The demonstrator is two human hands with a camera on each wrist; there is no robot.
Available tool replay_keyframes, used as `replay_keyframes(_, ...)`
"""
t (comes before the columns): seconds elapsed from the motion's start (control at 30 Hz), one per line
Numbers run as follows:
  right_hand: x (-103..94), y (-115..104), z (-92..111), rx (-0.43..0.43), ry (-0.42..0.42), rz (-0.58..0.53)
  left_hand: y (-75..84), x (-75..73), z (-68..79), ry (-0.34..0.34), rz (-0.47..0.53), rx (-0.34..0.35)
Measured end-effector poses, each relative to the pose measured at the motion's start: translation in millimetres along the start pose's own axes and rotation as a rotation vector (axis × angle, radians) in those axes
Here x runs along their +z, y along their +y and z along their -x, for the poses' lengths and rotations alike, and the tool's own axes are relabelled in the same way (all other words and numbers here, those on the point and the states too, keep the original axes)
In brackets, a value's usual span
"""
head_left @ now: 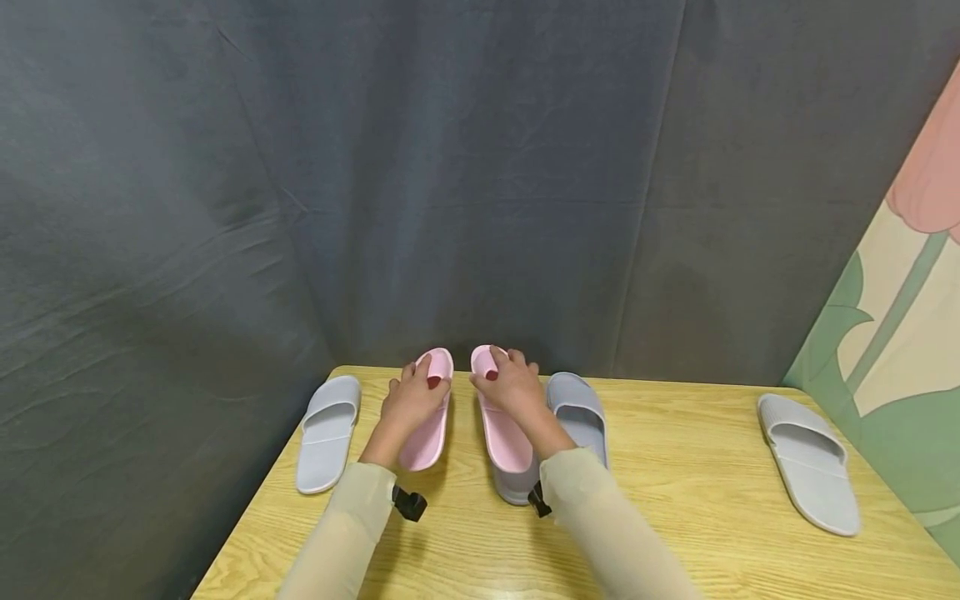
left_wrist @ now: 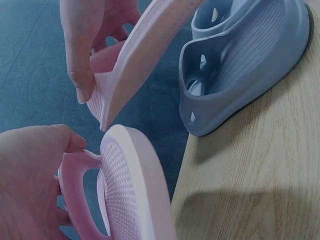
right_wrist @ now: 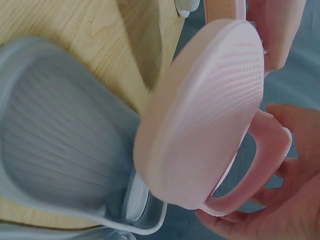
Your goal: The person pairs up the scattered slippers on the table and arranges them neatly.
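My left hand (head_left: 411, 400) grips a pink slipper (head_left: 426, 443) by its strap; the left wrist view shows the thumb on the strap's edge. With my right hand (head_left: 519, 390) I hold a matching pink slipper (head_left: 507, 442) by its strap, fingers curled round it in the right wrist view. Both pink slippers appear raised off the table, side by side, a small gap between them in the head view. A blue-grey slipper (head_left: 573, 412) stands just right of my right hand. Another grey slipper (head_left: 516, 492) lies partly hidden beneath the right pink one.
On the wooden table (head_left: 465, 550), a light grey slipper (head_left: 326, 442) lies near the left edge and another light grey slipper (head_left: 813, 475) near the right. A dark curtain (head_left: 480, 183) hangs behind the table. At the right is a flower-patterned panel (head_left: 907, 367).
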State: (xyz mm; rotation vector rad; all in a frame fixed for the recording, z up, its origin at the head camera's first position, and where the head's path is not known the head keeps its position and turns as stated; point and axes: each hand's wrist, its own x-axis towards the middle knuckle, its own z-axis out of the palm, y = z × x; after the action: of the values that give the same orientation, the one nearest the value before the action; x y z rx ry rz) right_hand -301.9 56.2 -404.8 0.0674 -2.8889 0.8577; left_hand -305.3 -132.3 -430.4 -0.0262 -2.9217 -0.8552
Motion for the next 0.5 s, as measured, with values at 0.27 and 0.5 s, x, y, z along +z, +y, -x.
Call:
replay_keyframes(0.27,6.1,-3.1,0.4,0.006,-0.007,-0.019,0.3,2.0,0.4,-0.001,0.003,-0.010)
replay_keyframes(0.5,12.8,-7.2,-0.3,0.007,-0.015,-0.039,1.3,2.8,-0.5,-0.008,0.013,-0.006)
